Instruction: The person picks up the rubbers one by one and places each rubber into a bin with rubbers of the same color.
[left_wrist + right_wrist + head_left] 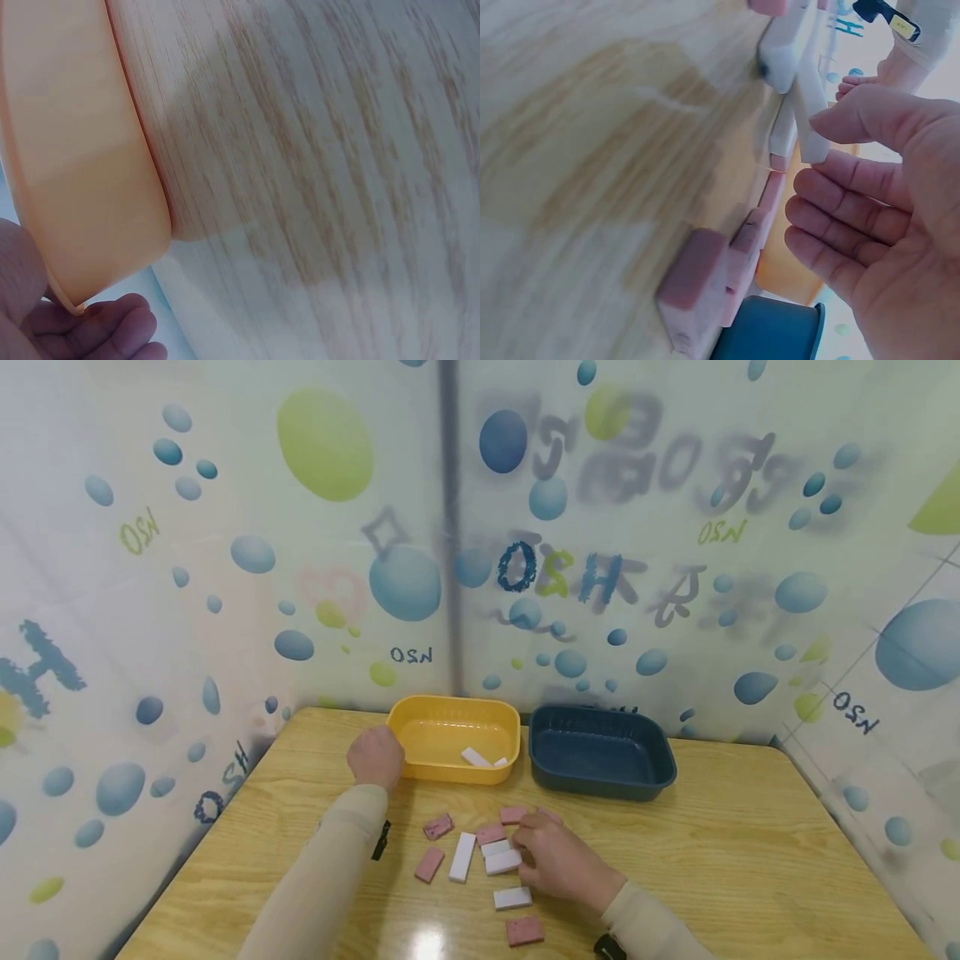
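Note:
At the left end of the yellow plastic basin (pixel 450 772), my left hand (pixel 377 758) grips its rim. The left wrist view shows thumb and curled fingers around a corner of the basin wall (pixel 82 165). My right hand (pixel 564 862) is over the group of blocks, pinching a white rectangular block (pixel 811 112) between thumb and index finger; the other fingers are loosely bent. Beside it lie a second white block (pixel 495 849) and a pink block (pixel 491 834). Two white pieces (pixel 476 757) lie inside the yellow basin.
A dark blue basin (pixel 600 787) stands right of the yellow one. On the wooden table (pixel 750 860) lie more pink blocks (pixel 430 865) and white blocks (pixel 462 857), with another pink block (pixel 524 931) near the front. Patterned curtains (pixel 337 568) surround the table's back and sides.

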A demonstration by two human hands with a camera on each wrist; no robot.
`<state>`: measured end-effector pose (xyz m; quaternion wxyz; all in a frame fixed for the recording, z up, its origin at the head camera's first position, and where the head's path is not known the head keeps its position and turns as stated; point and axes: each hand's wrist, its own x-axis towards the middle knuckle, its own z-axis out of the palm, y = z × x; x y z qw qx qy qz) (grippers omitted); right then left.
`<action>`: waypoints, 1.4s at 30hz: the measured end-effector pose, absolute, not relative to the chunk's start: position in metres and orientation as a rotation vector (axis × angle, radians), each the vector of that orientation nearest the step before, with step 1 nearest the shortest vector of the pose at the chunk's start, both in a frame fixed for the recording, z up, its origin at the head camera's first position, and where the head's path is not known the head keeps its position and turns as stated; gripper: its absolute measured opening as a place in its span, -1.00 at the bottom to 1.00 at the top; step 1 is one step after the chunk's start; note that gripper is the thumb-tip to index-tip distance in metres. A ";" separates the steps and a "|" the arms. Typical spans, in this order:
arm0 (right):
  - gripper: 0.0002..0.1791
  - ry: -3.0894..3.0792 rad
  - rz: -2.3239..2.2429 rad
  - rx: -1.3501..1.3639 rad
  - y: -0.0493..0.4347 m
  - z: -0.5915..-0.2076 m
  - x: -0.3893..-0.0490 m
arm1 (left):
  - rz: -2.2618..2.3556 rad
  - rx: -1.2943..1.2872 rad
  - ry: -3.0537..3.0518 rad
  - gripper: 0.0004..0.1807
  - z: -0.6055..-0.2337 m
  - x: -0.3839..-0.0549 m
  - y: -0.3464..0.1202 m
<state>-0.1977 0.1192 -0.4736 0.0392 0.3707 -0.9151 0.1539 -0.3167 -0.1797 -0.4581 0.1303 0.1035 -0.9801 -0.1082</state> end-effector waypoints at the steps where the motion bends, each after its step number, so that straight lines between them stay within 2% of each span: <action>1: -0.82 -2.813 0.470 1.135 0.119 -0.473 -0.198 | -0.311 0.302 -2.848 -0.65 -0.458 -0.317 -0.180; 22: -0.85 -2.660 0.520 1.100 0.126 -0.456 -0.200 | -0.320 0.315 -2.850 -0.64 -0.459 -0.317 -0.180; 42: -0.84 -2.434 0.541 0.925 0.131 -0.446 -0.219 | -0.318 0.317 -2.857 -0.65 -0.457 -0.316 -0.179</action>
